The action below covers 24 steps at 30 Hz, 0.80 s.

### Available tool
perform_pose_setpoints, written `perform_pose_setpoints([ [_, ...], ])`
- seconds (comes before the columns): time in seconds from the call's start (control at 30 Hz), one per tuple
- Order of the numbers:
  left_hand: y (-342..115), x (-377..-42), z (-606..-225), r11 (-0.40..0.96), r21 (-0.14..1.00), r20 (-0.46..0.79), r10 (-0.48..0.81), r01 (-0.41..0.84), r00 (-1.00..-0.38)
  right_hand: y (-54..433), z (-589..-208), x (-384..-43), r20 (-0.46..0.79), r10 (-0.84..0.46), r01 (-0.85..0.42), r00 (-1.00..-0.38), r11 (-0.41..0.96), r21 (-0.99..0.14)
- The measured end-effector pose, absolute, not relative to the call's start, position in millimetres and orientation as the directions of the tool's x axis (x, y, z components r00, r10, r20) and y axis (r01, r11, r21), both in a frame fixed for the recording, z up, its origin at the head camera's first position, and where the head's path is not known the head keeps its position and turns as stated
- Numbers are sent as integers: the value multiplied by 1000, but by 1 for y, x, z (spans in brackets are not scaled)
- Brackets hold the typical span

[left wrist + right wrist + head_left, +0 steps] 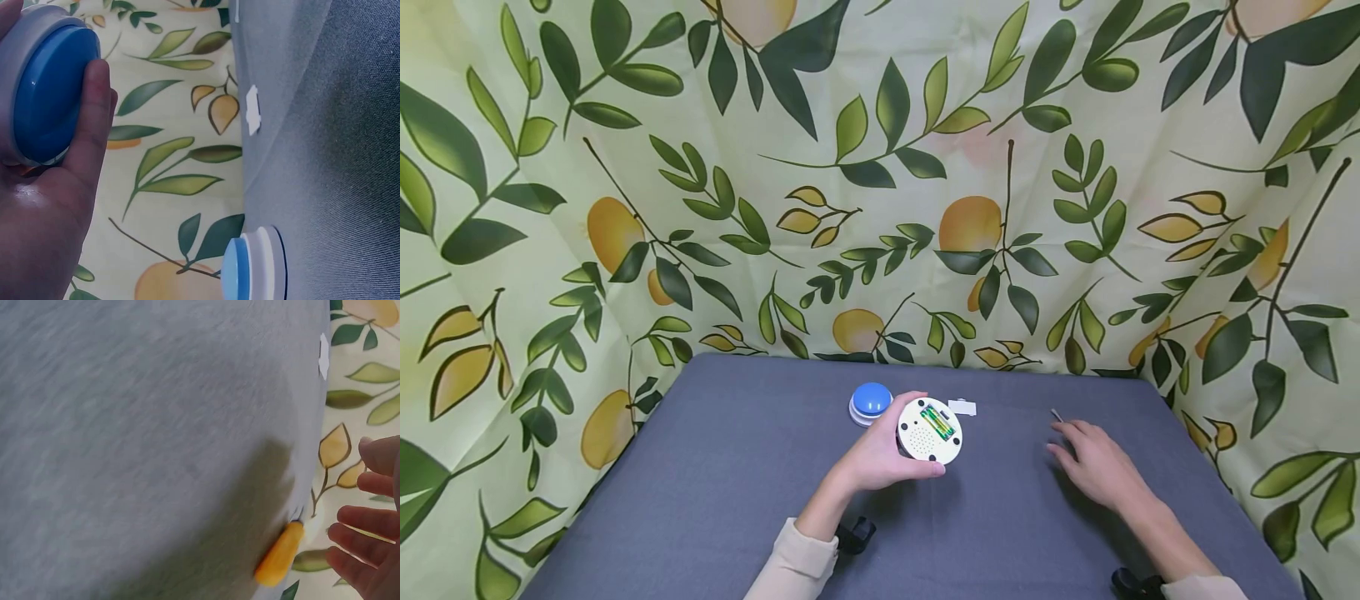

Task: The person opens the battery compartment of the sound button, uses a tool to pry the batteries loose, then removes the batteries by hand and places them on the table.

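Observation:
My left hand [880, 454] grips a round push button [917, 439] by its edge, underside toward the head camera. Its battery compartment [937, 422] is uncovered, with batteries inside. In the left wrist view the button's blue dome [53, 94] shows, a finger lying against it. My right hand [1097, 462] hovers over the table's right part, fingers spread and holding nothing. Below it lies a screwdriver [281, 553] with an orange handle; in the head view only its metal tip [1056, 414] shows past the fingers.
A second blue-domed button [871, 402] stands dome up on the grey table [737, 467], behind my left hand. A small white cover [962, 407] lies to its right. Leaf-patterned cloth [880, 208] hangs along the back and sides.

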State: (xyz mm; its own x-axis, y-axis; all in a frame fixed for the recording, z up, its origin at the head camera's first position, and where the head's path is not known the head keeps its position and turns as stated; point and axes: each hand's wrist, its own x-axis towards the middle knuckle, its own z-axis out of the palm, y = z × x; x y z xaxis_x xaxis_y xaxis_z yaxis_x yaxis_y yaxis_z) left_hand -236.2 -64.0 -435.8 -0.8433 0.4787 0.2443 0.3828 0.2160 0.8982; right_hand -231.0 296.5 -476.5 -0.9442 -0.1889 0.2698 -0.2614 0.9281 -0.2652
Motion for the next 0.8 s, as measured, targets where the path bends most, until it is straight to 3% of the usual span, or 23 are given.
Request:
perform_pose_setpoints([
  [0.37,-63,-237,-436,218,899,240,483,381,-842,323,-484,-226,275,-136,-227,-952,915,-334],
  [0.8,-63,-236,-436,215,906,225,483,364,-846,335,-493,-227,197,-35,-116,-980,902,-417],
])
